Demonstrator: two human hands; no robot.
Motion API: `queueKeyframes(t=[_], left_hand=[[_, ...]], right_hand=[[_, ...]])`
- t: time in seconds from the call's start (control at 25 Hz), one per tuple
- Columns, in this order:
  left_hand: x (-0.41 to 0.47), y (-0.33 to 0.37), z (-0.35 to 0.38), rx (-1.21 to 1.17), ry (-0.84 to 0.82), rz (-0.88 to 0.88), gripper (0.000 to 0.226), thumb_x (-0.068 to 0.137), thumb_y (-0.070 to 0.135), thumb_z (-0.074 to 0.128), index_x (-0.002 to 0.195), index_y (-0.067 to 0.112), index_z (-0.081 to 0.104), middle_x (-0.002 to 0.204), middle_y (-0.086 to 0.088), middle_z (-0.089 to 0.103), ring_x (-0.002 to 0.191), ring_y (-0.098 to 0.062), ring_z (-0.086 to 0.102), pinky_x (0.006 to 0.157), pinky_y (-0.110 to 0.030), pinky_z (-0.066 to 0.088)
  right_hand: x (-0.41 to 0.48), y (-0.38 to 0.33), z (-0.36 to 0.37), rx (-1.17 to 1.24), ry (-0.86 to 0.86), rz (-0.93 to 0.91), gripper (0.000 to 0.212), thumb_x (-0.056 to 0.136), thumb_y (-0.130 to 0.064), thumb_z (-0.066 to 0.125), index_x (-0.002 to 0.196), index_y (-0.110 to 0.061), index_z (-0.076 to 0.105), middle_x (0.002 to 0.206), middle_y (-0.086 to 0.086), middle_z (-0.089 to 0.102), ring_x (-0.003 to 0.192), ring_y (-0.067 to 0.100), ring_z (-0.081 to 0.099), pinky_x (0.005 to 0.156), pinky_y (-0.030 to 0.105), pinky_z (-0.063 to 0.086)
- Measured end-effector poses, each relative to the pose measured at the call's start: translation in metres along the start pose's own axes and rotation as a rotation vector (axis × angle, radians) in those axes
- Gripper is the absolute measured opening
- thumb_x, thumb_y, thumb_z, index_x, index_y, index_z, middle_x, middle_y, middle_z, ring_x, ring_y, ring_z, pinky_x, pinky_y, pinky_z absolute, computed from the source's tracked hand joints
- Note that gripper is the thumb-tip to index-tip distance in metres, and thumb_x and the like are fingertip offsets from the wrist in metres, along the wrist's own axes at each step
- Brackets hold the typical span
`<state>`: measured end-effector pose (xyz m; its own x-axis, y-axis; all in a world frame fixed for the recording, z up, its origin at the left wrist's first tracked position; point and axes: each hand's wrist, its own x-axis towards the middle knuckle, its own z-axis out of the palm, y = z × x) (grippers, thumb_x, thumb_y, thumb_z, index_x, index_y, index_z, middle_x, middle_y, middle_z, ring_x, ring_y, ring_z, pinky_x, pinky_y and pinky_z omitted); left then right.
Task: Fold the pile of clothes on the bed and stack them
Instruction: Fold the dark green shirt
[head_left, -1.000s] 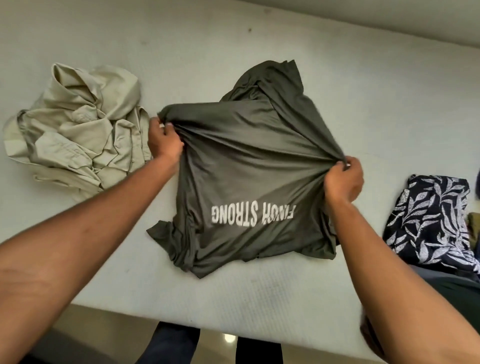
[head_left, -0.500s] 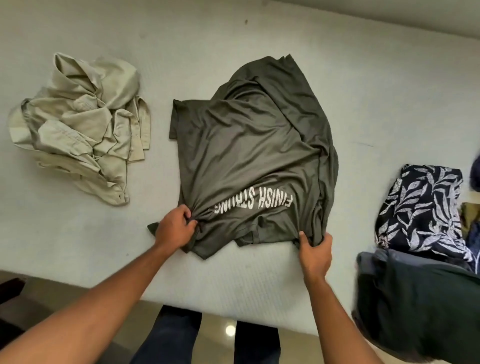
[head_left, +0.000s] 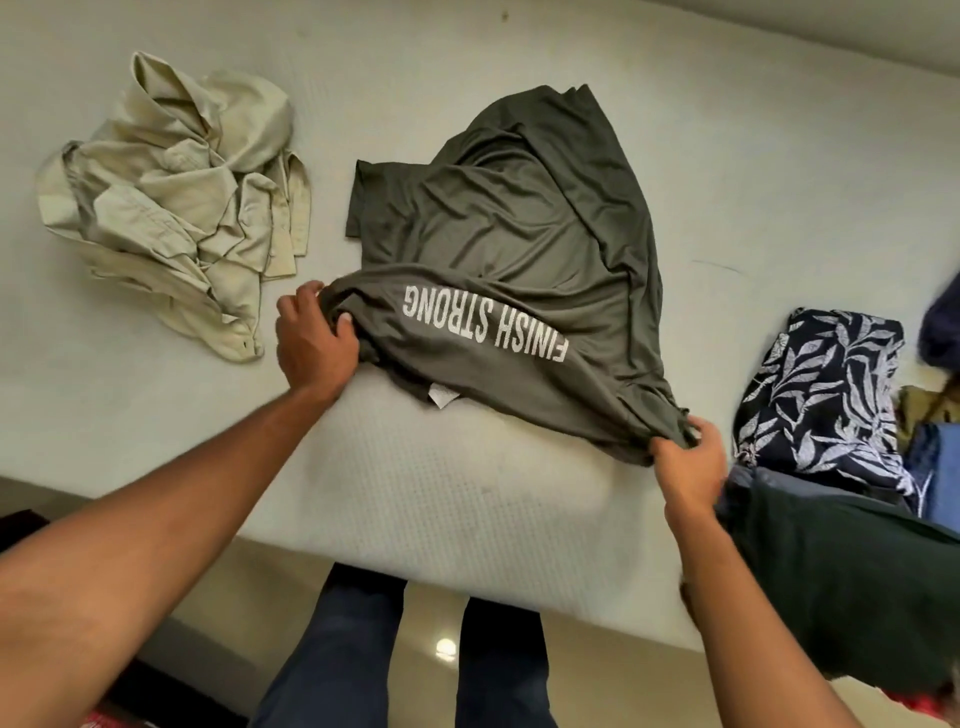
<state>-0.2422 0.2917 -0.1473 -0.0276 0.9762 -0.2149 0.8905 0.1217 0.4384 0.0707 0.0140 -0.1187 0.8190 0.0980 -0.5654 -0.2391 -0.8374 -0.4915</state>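
Note:
A dark olive T-shirt (head_left: 509, 228) with white "FINISH STRONG" lettering lies in the middle of the white bed (head_left: 519, 509). Its near edge is lifted off the mattress and a white label shows under it. My left hand (head_left: 314, 343) grips the shirt's near left corner, fingers curled into the cloth. My right hand (head_left: 685, 457) pinches the near right corner, lower and closer to the bed's edge. A crumpled beige shirt (head_left: 182, 197) lies at the left. A navy garment with a white leaf print (head_left: 821, 395) lies at the right.
A dark green garment (head_left: 852, 587) hangs over the bed's near right edge, with blue and olive cloth behind it. The bed's front edge runs across the lower frame. My legs in dark trousers (head_left: 395, 660) stand on a glossy floor below it.
Both hands went from the shirt's far part to its near edge and gripped it. They have now lifted that edge, the left hand carrying its corner up and away from me.

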Motion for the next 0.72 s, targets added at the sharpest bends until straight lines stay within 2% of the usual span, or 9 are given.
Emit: queueKeyframes(t=[0.08, 0.16, 0.24, 0.32, 0.4, 0.44, 0.56, 0.64, 0.72], left_hand=[[-0.024, -0.002, 0.013, -0.105, -0.054, -0.064, 0.024, 0.092, 0.028, 0.065, 0.109, 0.012, 0.059, 0.100, -0.011, 0.063, 0.096, -0.031, 0.060, 0.080, -0.036, 0.045], [-0.053, -0.006, 0.029, -0.181, -0.160, -0.197, 0.021, 0.091, 0.032, 0.068, 0.098, 0.013, 0.062, 0.084, -0.003, 0.065, 0.084, -0.025, 0.062, 0.074, -0.029, 0.042], [-0.081, -0.009, 0.044, -0.301, -0.301, -0.400, 0.028, 0.089, 0.040, 0.071, 0.099, 0.015, 0.062, 0.085, 0.000, 0.067, 0.081, -0.022, 0.066, 0.076, -0.030, 0.048], [-0.095, -0.009, 0.052, -0.562, -0.367, -0.615, 0.033, 0.089, 0.039, 0.072, 0.110, 0.016, 0.060, 0.089, -0.003, 0.070, 0.074, -0.019, 0.068, 0.068, -0.032, 0.052], [-0.090, -0.002, 0.055, -0.754, -0.343, -0.733, 0.029, 0.091, 0.031, 0.072, 0.112, 0.015, 0.060, 0.087, -0.006, 0.069, 0.068, -0.014, 0.066, 0.057, -0.027, 0.048], [-0.084, 0.003, 0.054, -0.796, -0.348, -0.750, 0.025, 0.091, 0.029, 0.073, 0.108, 0.017, 0.060, 0.086, -0.005, 0.069, 0.069, -0.014, 0.065, 0.055, -0.024, 0.046], [-0.065, 0.014, 0.057, -0.805, -0.397, -0.752, 0.018, 0.090, 0.028, 0.074, 0.085, 0.021, 0.058, 0.084, -0.004, 0.066, 0.074, -0.017, 0.062, 0.057, -0.025, 0.043], [-0.055, 0.015, 0.059, -0.766, -0.396, -0.756, 0.021, 0.090, 0.026, 0.072, 0.077, 0.022, 0.056, 0.088, -0.006, 0.064, 0.081, -0.020, 0.059, 0.060, -0.028, 0.043], [-0.049, 0.020, 0.057, -0.834, -0.386, -0.816, 0.014, 0.091, 0.020, 0.067, 0.081, 0.021, 0.057, 0.096, -0.006, 0.066, 0.088, -0.022, 0.063, 0.065, -0.029, 0.049]], right_hand=[[0.004, 0.005, -0.001, 0.042, 0.235, -0.028, 0.049, 0.083, -0.006, 0.061, 0.130, -0.021, 0.057, 0.114, 0.009, 0.061, 0.094, 0.023, 0.056, 0.084, 0.030, 0.042], [0.003, 0.007, 0.009, 0.128, 0.320, -0.137, 0.050, 0.081, -0.008, 0.058, 0.131, -0.017, 0.058, 0.119, 0.012, 0.057, 0.089, 0.022, 0.055, 0.087, 0.034, 0.048], [-0.007, 0.008, 0.026, 0.136, 0.171, -0.302, 0.032, 0.079, -0.010, 0.058, 0.107, -0.022, 0.068, 0.099, 0.008, 0.066, 0.078, 0.021, 0.059, 0.085, 0.048, 0.055], [-0.030, 0.009, 0.049, 0.038, -0.068, -0.359, 0.023, 0.082, -0.006, 0.066, 0.093, -0.025, 0.071, 0.087, 0.002, 0.070, 0.077, 0.017, 0.064, 0.084, 0.046, 0.057], [-0.050, 0.014, 0.072, -0.185, -0.234, -0.402, 0.028, 0.081, -0.009, 0.075, 0.107, -0.021, 0.072, 0.107, 0.002, 0.071, 0.100, 0.021, 0.065, 0.094, 0.036, 0.052], [-0.055, 0.019, 0.083, -0.361, -0.264, -0.461, 0.042, 0.081, -0.016, 0.078, 0.122, -0.019, 0.068, 0.125, 0.003, 0.064, 0.116, 0.023, 0.058, 0.100, 0.035, 0.046], [-0.048, 0.029, 0.099, -0.686, -0.187, -0.558, 0.066, 0.085, -0.034, 0.076, 0.145, -0.024, 0.049, 0.155, 0.010, 0.036, 0.138, 0.031, 0.036, 0.108, 0.049, 0.040], [-0.033, 0.022, 0.102, -0.730, -0.085, -0.634, 0.052, 0.090, -0.034, 0.070, 0.139, -0.024, 0.055, 0.149, 0.012, 0.044, 0.134, 0.034, 0.043, 0.104, 0.054, 0.039], [-0.018, 0.005, 0.098, -0.732, -0.041, -0.733, 0.029, 0.095, -0.028, 0.063, 0.124, -0.021, 0.064, 0.125, 0.009, 0.062, 0.113, 0.032, 0.057, 0.096, 0.049, 0.039]])
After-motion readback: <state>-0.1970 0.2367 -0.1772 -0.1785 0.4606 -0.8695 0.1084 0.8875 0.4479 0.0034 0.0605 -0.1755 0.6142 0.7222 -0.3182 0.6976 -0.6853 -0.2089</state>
